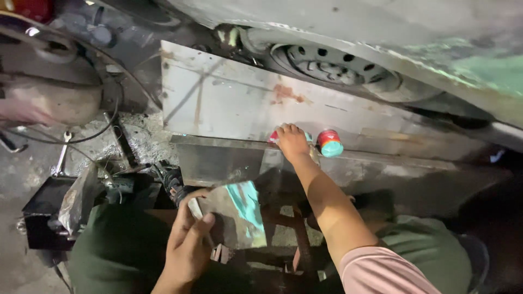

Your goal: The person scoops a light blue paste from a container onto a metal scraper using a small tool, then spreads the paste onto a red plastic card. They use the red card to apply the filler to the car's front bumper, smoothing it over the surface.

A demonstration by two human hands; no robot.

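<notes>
The person's right hand (292, 142) reaches up to the centre of the frame and closes over a small red and teal can (275, 136), which stands on the upper edge of a folded metal sheet (223, 160). Only a sliver of that can shows at the left of the knuckles and a little teal at the right; the fingers are curled round it, so the can sits right under the palm. Just beside the hand, to its right and apart from it, stands a second can (329, 142) with a red body and teal base, untouched.

The left hand (188, 242) is in the lower middle of the frame, below and left of the cans. Its thumb and fingers pinch a small flat whitish piece (195, 208) that pokes up from between them, close to the lower edge of the metal sheet.

Behind the sheet stands a larger pale metal panel (229, 98) with a rusty red smear. A car wheel (332, 68) with a holed steel rim lies at upper centre. A spanner (61, 155) lies on the ground at the left, near a dark box (41, 212).
</notes>
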